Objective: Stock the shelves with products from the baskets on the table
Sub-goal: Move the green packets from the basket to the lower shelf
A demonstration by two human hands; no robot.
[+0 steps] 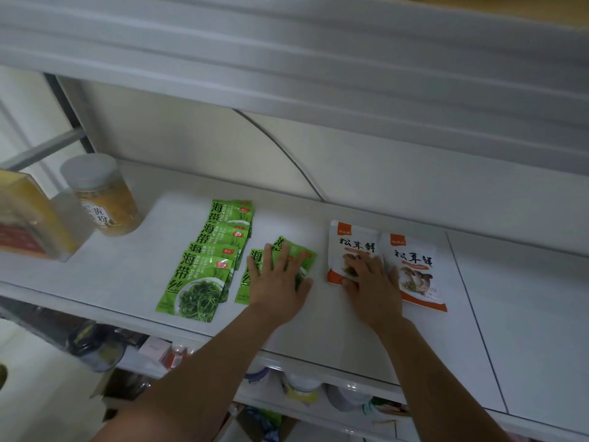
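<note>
On the white shelf (318, 330) lies a row of several overlapping green kelp packets (204, 269). To their right, my left hand (277, 282) lies flat with spread fingers on two more green kelp packets (307, 255). Further right are two white-and-orange mushroom packets side by side. My right hand (371, 282) rests on the left mushroom packet (350, 240), its fingers loosely bent over the lower part. The right mushroom packet (414, 269) lies partly under the edge of that hand.
A clear jar with yellow contents and a grey lid (102, 196) and a yellow box (25, 218) stand at the shelf's left end. Another shelf board (318, 59) hangs close above. Jars and packets fill the lower shelf (287, 387). Bare shelf surface extends right.
</note>
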